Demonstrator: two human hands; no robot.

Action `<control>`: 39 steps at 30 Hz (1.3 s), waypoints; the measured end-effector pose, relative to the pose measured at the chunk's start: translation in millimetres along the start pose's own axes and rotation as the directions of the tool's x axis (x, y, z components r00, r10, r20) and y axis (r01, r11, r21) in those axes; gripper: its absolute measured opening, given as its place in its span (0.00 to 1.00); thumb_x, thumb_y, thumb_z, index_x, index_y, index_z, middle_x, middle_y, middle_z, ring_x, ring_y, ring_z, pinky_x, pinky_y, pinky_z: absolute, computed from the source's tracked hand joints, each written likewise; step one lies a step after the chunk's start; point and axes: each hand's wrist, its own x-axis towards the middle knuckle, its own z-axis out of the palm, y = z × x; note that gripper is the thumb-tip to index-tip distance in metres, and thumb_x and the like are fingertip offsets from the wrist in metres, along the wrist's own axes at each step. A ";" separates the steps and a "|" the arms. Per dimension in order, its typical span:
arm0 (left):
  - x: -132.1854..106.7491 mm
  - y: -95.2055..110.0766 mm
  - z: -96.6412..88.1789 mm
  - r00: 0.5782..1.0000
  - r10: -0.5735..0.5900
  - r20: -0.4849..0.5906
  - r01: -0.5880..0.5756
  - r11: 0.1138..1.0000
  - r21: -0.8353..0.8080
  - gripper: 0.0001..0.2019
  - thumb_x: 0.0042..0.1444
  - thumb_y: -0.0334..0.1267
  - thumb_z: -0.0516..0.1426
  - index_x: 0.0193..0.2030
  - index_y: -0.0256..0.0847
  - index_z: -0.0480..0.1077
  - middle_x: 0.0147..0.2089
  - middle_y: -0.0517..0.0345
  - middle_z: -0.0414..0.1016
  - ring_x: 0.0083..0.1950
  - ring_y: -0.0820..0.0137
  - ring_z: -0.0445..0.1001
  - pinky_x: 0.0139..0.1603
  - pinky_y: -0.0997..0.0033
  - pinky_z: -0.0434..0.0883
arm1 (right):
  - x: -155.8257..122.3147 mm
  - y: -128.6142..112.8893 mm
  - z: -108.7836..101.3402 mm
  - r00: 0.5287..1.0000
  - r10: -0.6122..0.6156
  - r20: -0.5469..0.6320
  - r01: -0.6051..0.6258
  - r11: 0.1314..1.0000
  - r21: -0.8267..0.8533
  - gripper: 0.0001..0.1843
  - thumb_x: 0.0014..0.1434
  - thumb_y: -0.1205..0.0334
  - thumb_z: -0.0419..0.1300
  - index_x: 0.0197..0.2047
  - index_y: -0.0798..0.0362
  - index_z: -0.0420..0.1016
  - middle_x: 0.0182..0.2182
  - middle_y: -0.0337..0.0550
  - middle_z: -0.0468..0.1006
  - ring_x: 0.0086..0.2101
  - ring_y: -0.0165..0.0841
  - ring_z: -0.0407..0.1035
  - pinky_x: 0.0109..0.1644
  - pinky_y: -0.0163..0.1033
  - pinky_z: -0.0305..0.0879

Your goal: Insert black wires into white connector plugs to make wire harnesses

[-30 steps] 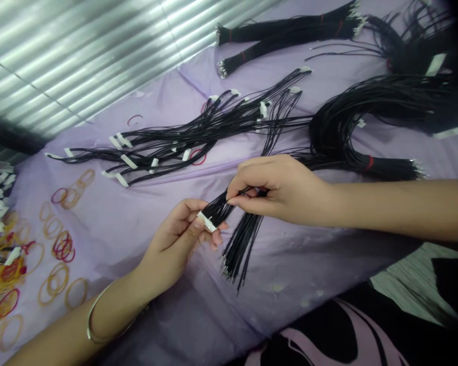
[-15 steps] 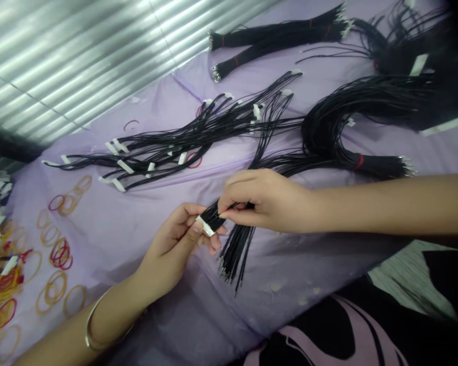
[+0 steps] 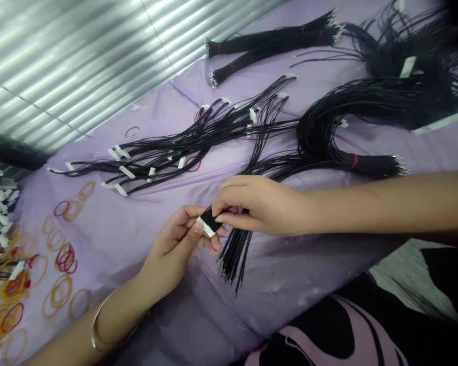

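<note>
My left hand (image 3: 183,239) is closed on a white connector (image 3: 206,226), thumb on top and fingers underneath. Several black wires (image 3: 209,216) run out of this connector side by side. Close beside it, my right hand (image 3: 252,206) pinches at the wires with thumb and forefinger; exactly which wire is between the fingertips is too small to tell. Below the right hand hangs a loose bunch of black wires (image 3: 234,254) with bare metal terminals at the ends. It leads back under the hand to a thick curved bundle (image 3: 316,132) tied with a red band.
Wire harnesses with white connectors (image 3: 183,137) lie across the purple cloth (image 3: 168,188). Two tied wire bundles (image 3: 267,43) rest at the back. Yellow and red rubber bands (image 3: 61,284) are scattered at left, near piled white connectors (image 3: 0,208). A corrugated metal wall (image 3: 80,56) borders the table.
My right hand has slid slightly left along the wires, closer to the white connector. My left hand keeps its hold. The view has shifted a little.
</note>
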 end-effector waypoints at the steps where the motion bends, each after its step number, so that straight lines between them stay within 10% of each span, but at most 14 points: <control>1: 1.1 1.2 0.2 0.999 -0.012 -0.034 0.011 0.999 -0.039 0.06 0.65 0.35 0.51 0.47 0.39 0.64 0.39 0.54 0.74 0.34 0.75 0.72 0.34 0.77 0.70 | 0.6 -0.4 -2.3 1.000 0.010 0.014 -0.010 1.000 -0.006 0.08 0.59 0.69 0.56 0.41 0.62 0.71 0.34 0.43 0.72 0.33 0.25 0.64 0.38 0.30 0.59; 8: 7.4 11.2 1.4 0.948 -0.161 -0.273 0.072 0.949 -0.307 0.10 0.54 0.33 0.61 0.43 0.37 0.70 0.32 0.54 0.75 0.28 0.78 0.69 0.29 0.84 0.70 | 3.1 1.9 -17.1 1.000 0.014 0.002 -0.014 0.995 -0.102 0.07 0.63 0.69 0.51 0.39 0.62 0.69 0.33 0.43 0.73 0.32 0.25 0.64 0.38 0.30 0.59; 20: 8.3 8.0 -0.9 0.958 -0.082 -0.276 0.014 0.971 -0.238 0.06 0.60 0.34 0.56 0.42 0.40 0.72 0.34 0.55 0.72 0.30 0.77 0.68 0.31 0.81 0.68 | -3.6 -15.6 -10.9 0.950 -0.312 0.013 0.259 0.766 -0.589 0.14 0.65 0.69 0.48 0.39 0.60 0.75 0.38 0.47 0.74 0.36 0.34 0.63 0.40 0.40 0.61; 39: 10.2 10.8 2.5 0.954 -0.115 -0.277 0.046 0.969 -0.244 0.06 0.57 0.35 0.57 0.40 0.39 0.67 0.33 0.53 0.76 0.28 0.76 0.69 0.29 0.80 0.69 | 5.5 8.5 -11.4 0.991 0.113 -0.065 -0.128 0.944 -0.304 0.09 0.59 0.65 0.58 0.39 0.62 0.72 0.35 0.45 0.74 0.35 0.30 0.65 0.39 0.35 0.59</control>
